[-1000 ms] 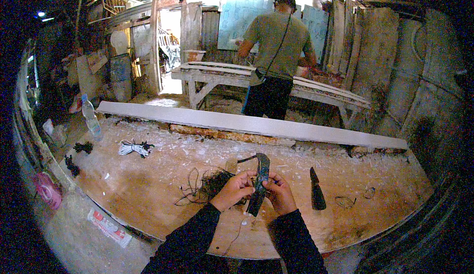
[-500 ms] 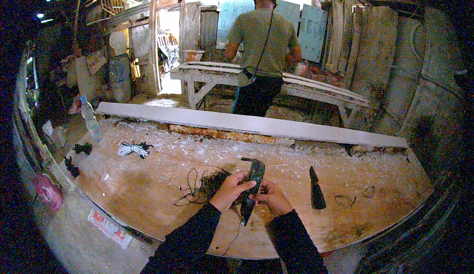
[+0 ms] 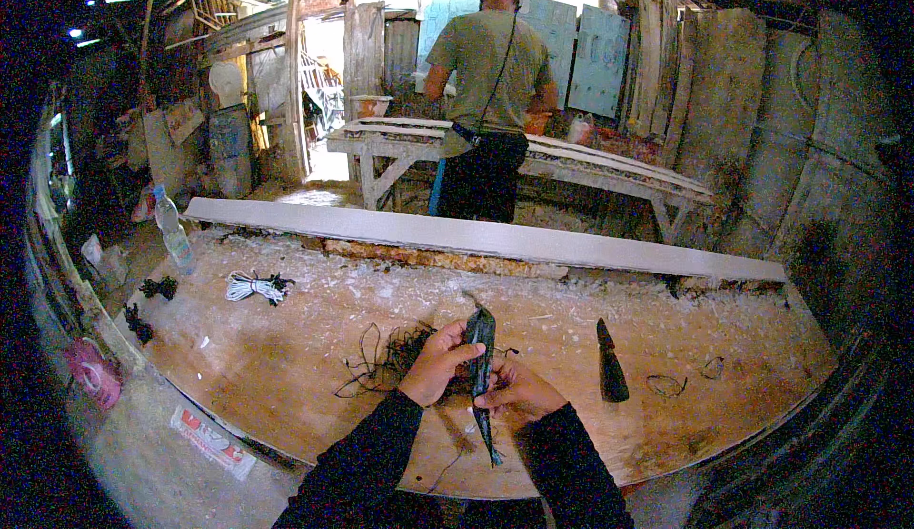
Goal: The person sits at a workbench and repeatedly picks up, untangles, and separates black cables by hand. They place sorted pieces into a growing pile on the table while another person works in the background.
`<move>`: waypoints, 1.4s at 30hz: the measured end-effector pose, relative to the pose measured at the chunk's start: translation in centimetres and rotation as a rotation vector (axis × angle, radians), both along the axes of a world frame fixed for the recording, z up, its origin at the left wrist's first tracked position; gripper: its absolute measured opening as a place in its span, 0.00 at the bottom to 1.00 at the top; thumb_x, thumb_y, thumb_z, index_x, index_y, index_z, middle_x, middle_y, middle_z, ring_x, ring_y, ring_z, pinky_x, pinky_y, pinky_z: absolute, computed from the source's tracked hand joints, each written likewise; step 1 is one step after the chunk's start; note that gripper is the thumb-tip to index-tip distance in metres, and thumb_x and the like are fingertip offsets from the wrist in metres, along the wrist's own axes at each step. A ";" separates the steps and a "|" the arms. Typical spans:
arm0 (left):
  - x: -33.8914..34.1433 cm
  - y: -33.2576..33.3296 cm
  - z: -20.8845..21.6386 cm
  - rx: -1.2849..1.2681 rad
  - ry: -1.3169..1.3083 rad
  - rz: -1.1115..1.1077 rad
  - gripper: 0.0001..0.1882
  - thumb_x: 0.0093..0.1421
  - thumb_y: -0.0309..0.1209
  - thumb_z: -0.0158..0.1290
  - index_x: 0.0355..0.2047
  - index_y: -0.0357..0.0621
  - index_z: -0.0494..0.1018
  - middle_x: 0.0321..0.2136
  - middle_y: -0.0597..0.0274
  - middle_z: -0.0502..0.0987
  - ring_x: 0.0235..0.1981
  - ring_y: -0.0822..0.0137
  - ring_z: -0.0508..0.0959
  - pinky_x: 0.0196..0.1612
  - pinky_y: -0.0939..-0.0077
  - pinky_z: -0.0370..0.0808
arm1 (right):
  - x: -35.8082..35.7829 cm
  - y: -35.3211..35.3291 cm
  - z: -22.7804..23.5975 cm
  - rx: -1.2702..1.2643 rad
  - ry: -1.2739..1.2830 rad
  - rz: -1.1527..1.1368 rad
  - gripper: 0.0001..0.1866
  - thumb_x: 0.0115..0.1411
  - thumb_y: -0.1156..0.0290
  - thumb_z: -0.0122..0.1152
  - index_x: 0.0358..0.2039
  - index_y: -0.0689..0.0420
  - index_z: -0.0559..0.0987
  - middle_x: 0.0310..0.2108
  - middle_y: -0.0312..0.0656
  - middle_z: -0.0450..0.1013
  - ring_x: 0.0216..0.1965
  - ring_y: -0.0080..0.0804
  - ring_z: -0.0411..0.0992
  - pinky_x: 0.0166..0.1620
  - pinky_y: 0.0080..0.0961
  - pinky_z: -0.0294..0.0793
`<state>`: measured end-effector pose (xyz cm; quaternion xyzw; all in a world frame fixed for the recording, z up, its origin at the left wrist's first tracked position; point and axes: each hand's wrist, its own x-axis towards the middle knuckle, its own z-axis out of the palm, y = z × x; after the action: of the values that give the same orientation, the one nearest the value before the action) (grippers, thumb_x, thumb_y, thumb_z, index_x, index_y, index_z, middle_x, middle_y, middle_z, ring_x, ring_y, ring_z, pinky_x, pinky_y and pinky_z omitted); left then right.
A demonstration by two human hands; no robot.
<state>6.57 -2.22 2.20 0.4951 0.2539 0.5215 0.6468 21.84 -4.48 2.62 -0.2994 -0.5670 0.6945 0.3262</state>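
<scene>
- Broadly, a wide wooden counter (image 3: pixel 286 367) fills the lower half of the view, its top dusty and strewn with pale chips.
- Along its far edge lies a long pale plank (image 3: pixel 476 236), running from left to right.
- Beyond the plank a person in a green shirt (image 3: pixel 487 62) stands with their back turned at a second workbench (image 3: pixel 609 162).
- A clear plastic bottle (image 3: pixel 172 234) stands near the counter's left end.
- At the near middle both hands hold a dark narrow strip (image 3: pixel 481 358), lifted just above the counter and pointing away from the wearer, its lower end tapering to a point.
- The left hand (image 3: pixel 440 362) grips the strip's left side, fingers clamped on it near the top.
- The right hand (image 3: pixel 519 391) holds it lower down, fingers closed around it.
- A tangle of dark thin cord (image 3: pixel 386 362) lies just left of the hands.
- A dark pointed tool (image 3: pixel 609 367) rests on the counter to the right, apart from the hands.
- A small white cord bundle (image 3: pixel 255 287) lies further left.
</scene>
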 end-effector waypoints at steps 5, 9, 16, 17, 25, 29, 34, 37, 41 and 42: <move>-0.3 0.2 -0.1 -0.026 0.109 0.095 0.11 0.49 0.25 0.50 0.35 0.40 0.66 0.27 0.69 0.68 0.27 0.78 0.68 0.32 0.84 0.66 | 0.0 0.2 -0.5 0.103 -0.110 0.121 0.13 0.39 0.77 0.63 0.27 0.54 0.70 0.18 0.30 0.69 0.17 0.17 0.67 0.17 0.12 0.63; -0.2 0.3 0.0 -0.002 0.083 0.125 0.11 0.49 0.25 0.50 0.34 0.40 0.66 0.26 0.69 0.69 0.26 0.78 0.68 0.30 0.85 0.66 | 0.2 0.4 -1.0 -0.002 -0.106 0.228 0.13 0.41 0.74 0.63 0.27 0.54 0.69 0.20 0.31 0.68 0.18 0.18 0.67 0.19 0.13 0.64; -0.3 0.0 0.0 -0.041 0.220 -0.090 0.13 0.50 0.25 0.51 0.37 0.38 0.65 0.25 0.67 0.71 0.26 0.77 0.70 0.30 0.84 0.67 | 0.1 0.8 -1.5 -0.062 -0.054 -0.304 0.08 0.53 0.63 0.53 0.27 0.53 0.68 0.20 0.30 0.67 0.19 0.19 0.66 0.23 0.14 0.65; -0.1 0.0 -0.2 -0.010 0.230 -0.143 0.14 0.50 0.25 0.51 0.37 0.38 0.65 0.25 0.66 0.71 0.26 0.76 0.70 0.30 0.84 0.67 | 0.1 0.8 -1.4 -0.044 -0.025 -0.362 0.08 0.53 0.62 0.53 0.27 0.52 0.69 0.20 0.30 0.67 0.19 0.18 0.66 0.23 0.14 0.65; 0.7 0.5 -1.6 0.221 0.328 -0.077 0.18 0.50 0.29 0.53 0.41 0.38 0.65 0.27 0.67 0.72 0.29 0.76 0.71 0.33 0.84 0.67 | 0.6 1.1 -0.7 -0.012 0.106 -0.501 0.08 0.52 0.63 0.53 0.21 0.51 0.70 0.20 0.28 0.67 0.20 0.16 0.63 0.24 0.14 0.63; 0.5 0.3 -1.4 0.179 0.387 0.004 0.15 0.52 0.35 0.51 0.36 0.39 0.69 0.26 0.68 0.72 0.27 0.77 0.70 0.31 0.84 0.67 | 0.5 1.1 -0.7 0.020 0.098 -0.493 0.08 0.52 0.63 0.53 0.21 0.51 0.69 0.20 0.28 0.66 0.21 0.16 0.63 0.24 0.14 0.63; 0.2 0.7 -1.6 0.285 0.595 0.157 0.12 0.52 0.36 0.50 0.27 0.39 0.72 0.21 0.66 0.73 0.24 0.78 0.70 0.29 0.83 0.66 | 0.1 0.8 -0.7 0.064 0.109 -0.475 0.08 0.53 0.64 0.52 0.19 0.51 0.68 0.19 0.27 0.65 0.22 0.16 0.63 0.25 0.15 0.62; 0.3 0.9 -2.0 0.379 0.587 0.246 0.11 0.51 0.35 0.50 0.25 0.38 0.72 0.20 0.65 0.73 0.22 0.77 0.70 0.28 0.82 0.66 | 0.0 0.8 -0.7 0.149 0.027 -0.510 0.09 0.54 0.65 0.51 0.19 0.51 0.68 0.19 0.27 0.64 0.22 0.15 0.62 0.27 0.15 0.61; 0.3 0.8 -2.1 0.373 0.574 0.294 0.11 0.51 0.34 0.49 0.24 0.37 0.71 0.20 0.65 0.72 0.22 0.77 0.69 0.28 0.82 0.66 | 0.2 1.0 -0.9 0.126 0.096 -0.495 0.10 0.53 0.65 0.51 0.18 0.51 0.67 0.18 0.27 0.63 0.22 0.16 0.61 0.27 0.15 0.61; 0.3 0.7 -1.9 0.345 0.577 0.295 0.11 0.52 0.34 0.49 0.24 0.37 0.71 0.20 0.65 0.72 0.22 0.77 0.69 0.28 0.81 0.66 | 0.3 1.1 -1.0 0.126 0.109 -0.498 0.10 0.53 0.65 0.52 0.18 0.51 0.67 0.18 0.27 0.63 0.22 0.16 0.61 0.27 0.15 0.61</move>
<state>6.88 -1.47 0.26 0.6818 0.4029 0.4831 0.3734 22.10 -3.35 1.61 -0.3708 -0.4996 0.5711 0.5355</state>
